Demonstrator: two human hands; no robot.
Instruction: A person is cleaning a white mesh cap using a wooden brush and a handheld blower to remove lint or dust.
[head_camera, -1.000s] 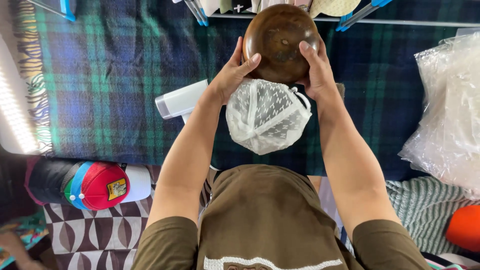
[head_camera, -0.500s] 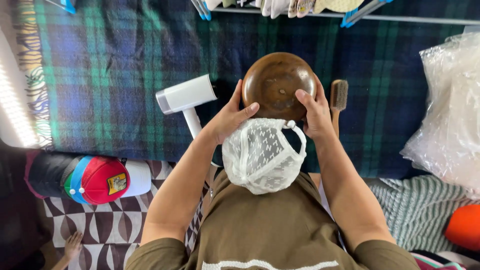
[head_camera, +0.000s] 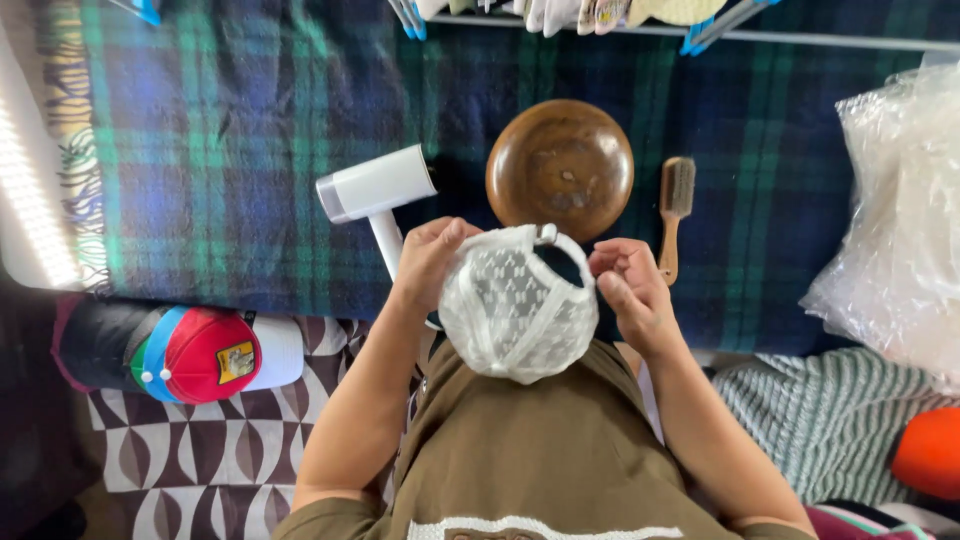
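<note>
A white lace cap (head_camera: 510, 305) hangs between my two hands, just above my lap. My left hand (head_camera: 428, 262) pinches its left edge and my right hand (head_camera: 630, 285) grips its right edge by the back strap. Beyond the cap a round brown wooden dome form (head_camera: 560, 168) rests on the green and blue plaid blanket (head_camera: 220, 170), with neither hand touching it. A white handheld steamer (head_camera: 378, 192) lies to the left of the form. To the form's right lies a small wooden brush (head_camera: 674, 210).
A stack of caps, the outer one red with a blue and green band (head_camera: 190, 352), lies at the lower left on a patterned cloth. Clear plastic bags (head_camera: 900, 230) pile up at the right above a striped cloth (head_camera: 830, 420). An orange object (head_camera: 930, 452) shows at the right edge.
Both hands have let go of the wooden form, which now sits on the blanket. They have come back toward my body and now hold the white lace cap by its edges.
</note>
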